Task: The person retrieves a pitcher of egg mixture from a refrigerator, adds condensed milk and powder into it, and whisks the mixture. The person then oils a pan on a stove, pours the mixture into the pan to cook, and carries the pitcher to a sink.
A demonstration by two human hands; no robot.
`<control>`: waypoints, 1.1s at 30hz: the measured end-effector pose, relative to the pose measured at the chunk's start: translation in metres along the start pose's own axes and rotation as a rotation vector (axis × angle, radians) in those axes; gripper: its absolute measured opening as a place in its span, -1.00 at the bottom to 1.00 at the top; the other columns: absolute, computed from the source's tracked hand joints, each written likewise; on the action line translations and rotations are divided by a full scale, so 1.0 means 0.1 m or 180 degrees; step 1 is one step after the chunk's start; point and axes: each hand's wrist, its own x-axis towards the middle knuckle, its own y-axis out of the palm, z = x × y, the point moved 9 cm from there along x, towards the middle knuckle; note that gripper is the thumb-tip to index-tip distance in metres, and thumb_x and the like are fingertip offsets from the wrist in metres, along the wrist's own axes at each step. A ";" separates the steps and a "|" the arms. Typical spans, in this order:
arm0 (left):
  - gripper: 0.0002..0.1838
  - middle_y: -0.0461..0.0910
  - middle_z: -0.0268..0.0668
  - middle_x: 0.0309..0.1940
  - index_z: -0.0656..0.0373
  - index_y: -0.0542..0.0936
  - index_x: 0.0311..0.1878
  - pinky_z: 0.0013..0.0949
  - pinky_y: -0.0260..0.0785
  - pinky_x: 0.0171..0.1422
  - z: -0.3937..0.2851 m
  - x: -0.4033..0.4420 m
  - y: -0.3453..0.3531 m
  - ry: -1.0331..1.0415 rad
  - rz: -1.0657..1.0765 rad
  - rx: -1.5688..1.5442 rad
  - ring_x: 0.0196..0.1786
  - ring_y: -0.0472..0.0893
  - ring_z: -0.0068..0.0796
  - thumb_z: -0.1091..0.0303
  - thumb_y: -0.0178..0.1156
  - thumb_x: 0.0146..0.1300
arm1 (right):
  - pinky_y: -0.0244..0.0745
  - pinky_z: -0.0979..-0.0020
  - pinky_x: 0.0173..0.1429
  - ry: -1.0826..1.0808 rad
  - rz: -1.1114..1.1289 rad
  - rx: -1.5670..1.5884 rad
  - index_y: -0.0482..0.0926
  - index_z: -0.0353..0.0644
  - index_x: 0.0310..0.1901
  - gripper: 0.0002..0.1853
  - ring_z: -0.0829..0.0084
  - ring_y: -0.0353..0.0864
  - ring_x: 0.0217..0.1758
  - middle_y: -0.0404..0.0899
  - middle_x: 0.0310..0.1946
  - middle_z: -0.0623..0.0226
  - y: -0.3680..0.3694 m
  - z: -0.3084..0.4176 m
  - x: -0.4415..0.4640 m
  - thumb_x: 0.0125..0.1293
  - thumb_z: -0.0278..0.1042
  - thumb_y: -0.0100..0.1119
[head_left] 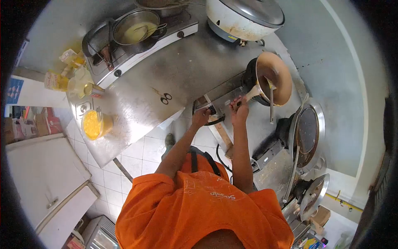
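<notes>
My right hand (239,108) is closed round the handle of a pan (282,81), which is tilted over a black burner (251,76) on the right. A spatula (271,101) rests in the pan, its handle hanging over the rim. My left hand (202,116) is closed at a black knob or fitting by the counter's front edge, left of my right hand; what exactly its fingers hold is too small to tell. Black-handled scissors (165,98) lie on the steel counter to the left of both hands.
A pot of pale liquid (136,32) sits on the stove at the back left. A container of yellow food (96,124) stands at the left. A large white cooker (244,18) is at the back. Lidded pans (307,135) line the right side.
</notes>
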 end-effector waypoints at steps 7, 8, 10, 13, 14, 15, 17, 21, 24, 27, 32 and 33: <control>-0.53 0.68 -0.04 -0.45 0.33 0.68 -0.27 -0.25 0.55 -0.39 0.44 0.17 0.27 0.0274 0.0381 -0.0396 -0.53 0.70 -0.29 0.01 0.14 0.37 | 0.54 0.32 -0.18 0.0762 -0.0319 0.0998 0.46 -0.11 0.03 -0.60 0.37 0.56 -0.28 0.52 -0.27 0.31 -0.05 -0.03 -0.26 0.52 0.08 -0.05; -0.53 0.69 -0.04 -0.42 0.33 0.68 -0.25 -0.24 0.55 -0.36 0.34 0.15 0.18 0.0147 0.0305 -0.0275 -0.51 0.70 -0.28 0.01 0.15 0.36 | 0.54 0.32 -0.17 0.0711 -0.0331 0.0804 0.47 -0.12 0.05 -0.59 0.37 0.56 -0.26 0.52 -0.26 0.30 -0.13 -0.04 -0.31 0.51 0.08 -0.03; -0.56 0.71 -0.07 -0.36 0.27 0.70 -0.20 -0.21 0.57 -0.25 -0.14 -0.10 -0.17 -0.0446 0.0125 -0.0259 -0.40 0.73 -0.26 0.01 0.17 0.34 | 0.55 0.31 -0.15 0.0738 -0.0331 0.0478 0.47 -0.12 0.08 -0.57 0.37 0.57 -0.25 0.51 -0.24 0.30 -0.37 -0.18 -0.48 0.49 0.09 0.01; -0.62 0.72 -0.16 -0.27 0.16 0.71 -0.16 -0.17 0.56 -0.07 0.26 -0.02 -0.02 0.0137 -0.0174 0.0324 -0.19 0.73 -0.19 0.00 0.22 0.30 | 0.57 0.30 -0.10 0.0909 -0.0265 -0.0081 0.50 -0.12 0.07 -0.56 0.38 0.57 -0.23 0.50 -0.23 0.34 -0.70 -0.46 -0.86 0.45 0.09 0.07; -0.68 0.72 -0.22 -0.23 0.09 0.71 -0.18 -0.14 0.53 0.04 0.31 -0.06 -0.06 0.0095 -0.0097 -0.0272 -0.08 0.70 -0.14 0.02 0.22 0.30 | 0.57 0.31 -0.10 0.0963 -0.0442 -0.0151 0.51 -0.11 0.07 -0.60 0.40 0.57 -0.23 0.51 -0.22 0.35 -0.79 -0.54 -1.00 0.44 0.04 0.09; -0.71 0.72 -0.20 -0.21 0.10 0.69 -0.19 -0.12 0.53 0.03 0.70 0.06 0.14 0.0166 -0.0032 -0.0344 -0.12 0.70 -0.15 0.08 0.17 0.30 | 0.57 0.32 -0.11 0.1036 -0.0576 -0.0226 0.53 -0.11 0.06 -0.63 0.41 0.57 -0.22 0.51 -0.21 0.36 -0.84 -0.64 -1.14 0.44 -0.01 0.11; -0.62 0.67 -0.27 -0.03 0.06 0.65 -0.01 -0.19 0.44 0.16 1.46 0.10 0.30 0.0624 0.0541 -0.0418 0.04 0.62 -0.31 0.03 0.29 0.22 | 0.52 0.43 -0.32 0.0781 -0.0073 -0.0782 0.55 -0.13 0.02 -0.79 0.50 0.58 -0.28 0.55 -0.23 0.40 -0.65 -0.66 -1.28 0.42 -0.31 0.13; -0.68 0.69 -0.10 -0.31 0.20 0.67 -0.28 -0.18 0.49 -0.05 0.98 -0.57 -0.82 -0.0423 0.1087 -0.0017 -0.19 0.67 -0.16 0.12 0.12 0.18 | 0.51 0.45 -0.36 0.0811 0.0846 -0.1442 0.58 -0.19 -0.07 -0.82 0.53 0.58 -0.37 0.55 -0.32 0.40 0.19 -0.66 -1.47 0.47 -0.29 0.10; -0.70 0.69 -0.09 -0.25 0.21 0.68 -0.28 -0.18 0.50 -0.04 1.48 -1.08 -1.28 0.0186 0.0943 0.1039 -0.10 0.66 -0.11 0.14 0.18 0.13 | 0.46 0.47 -0.34 0.0538 0.1646 -0.1401 0.58 -0.23 -0.11 -0.77 0.55 0.53 -0.40 0.53 -0.37 0.40 1.17 -0.61 -1.51 0.50 -0.23 0.07; -0.73 0.68 -0.07 -0.27 0.20 0.67 -0.30 -0.11 0.49 -0.02 1.71 -1.85 -1.89 0.0817 0.1211 0.1697 -0.09 0.64 0.00 0.20 0.16 0.11 | 0.38 0.50 -0.28 0.0165 0.2511 -0.1044 0.58 -0.24 -0.12 -0.72 0.60 0.46 -0.38 0.50 -0.42 0.43 2.59 -0.32 -1.72 0.51 -0.17 0.05; -0.80 0.67 -0.08 -0.38 0.22 0.66 -0.31 -0.18 0.48 -0.11 2.29 -3.09 -3.50 -0.1290 -0.0795 0.0077 -0.27 0.65 -0.14 0.38 0.07 0.13 | 0.46 0.44 -0.08 -0.0677 0.3646 -0.0927 0.58 -0.24 -0.01 -0.72 0.59 0.53 -0.27 0.58 -0.33 0.35 5.32 -0.12 -2.11 0.49 -0.19 0.09; -0.80 0.65 -0.10 -0.44 0.24 0.64 -0.34 -0.20 0.47 -0.14 2.35 -3.27 -3.75 -0.1273 -0.1055 -0.0180 -0.32 0.63 -0.20 0.38 0.06 0.13 | 0.46 0.44 -0.04 -0.0745 0.3717 -0.1196 0.56 -0.26 0.02 -0.71 0.56 0.54 -0.22 0.59 -0.28 0.34 5.89 -0.26 -2.16 0.47 -0.21 0.11</control>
